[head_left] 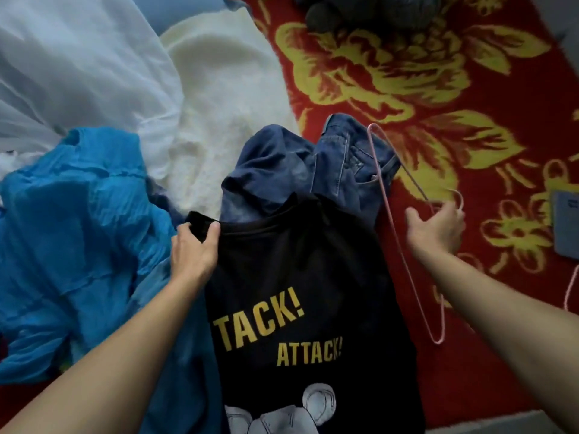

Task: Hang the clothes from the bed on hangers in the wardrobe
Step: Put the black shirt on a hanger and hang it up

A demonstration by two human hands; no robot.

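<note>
Black T-shirt (300, 277) is laid on the bed (470, 89), shoulder pinched by the left hand (195, 242); a pink hanger (391, 220) is gripped by the right hand (435, 228) (near its hook). The neckline may be stretched if the wire is forced in.

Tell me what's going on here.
A person seems about to put a black T-shirt on a pink hanger. The left hand grips the shirt's shoulder; the right hand holds the hanger beside it, not yet inside. The shirt lies over blue jeans on a red floral blanket, a blue garment to its left.
</note>
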